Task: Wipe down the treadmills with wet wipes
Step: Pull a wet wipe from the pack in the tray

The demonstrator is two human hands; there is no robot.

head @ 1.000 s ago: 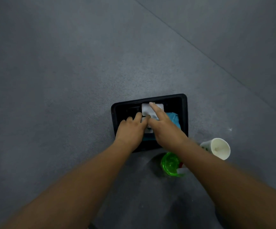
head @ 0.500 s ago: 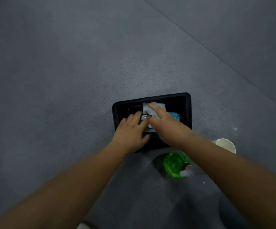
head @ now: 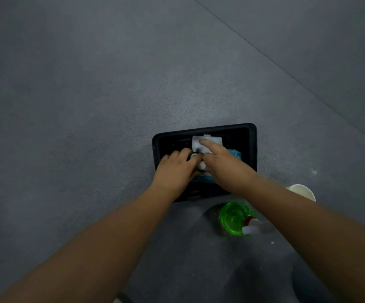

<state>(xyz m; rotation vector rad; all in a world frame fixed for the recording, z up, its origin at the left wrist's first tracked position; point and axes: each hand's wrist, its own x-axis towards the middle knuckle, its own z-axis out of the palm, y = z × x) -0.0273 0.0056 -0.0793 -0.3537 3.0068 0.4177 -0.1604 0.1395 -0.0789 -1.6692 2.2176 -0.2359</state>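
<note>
Hidden: the teal soft-plastic wet-wipe pack (head: pixel 234 153) is mostly buried under both hands; only a teal edge at the right and a strip near the wrists peek out.
Hard to make out: there's a small white patch between the two hands, too blurred to tell whether it is a wipe or part of the opening.
Cut off: the white paper cup (head: pixel 301 190) is half covered by the right forearm, and so is the green translucent spray bottle (head: pixel 234 217) with its white and red nozzle.
Since a second ago: the cup was fully in view then; now the forearm covers part of it. Both hands stay on the pack.
Pack location: inside the black rectangular plastic basket (head: pixel 253 145) on the grey floor (head: pixel 89 84), white flip lid (head: pixel 197 141) open at the far side.
Left hand (head: pixel 175 169): lies on the pack's left part, fingers bent over it; a true grip, I cannot tell.
Right hand (head: pixel 227 167): index finger stretched out onto the lid, other fingers tucked under; what they hold, I cannot tell.
</note>
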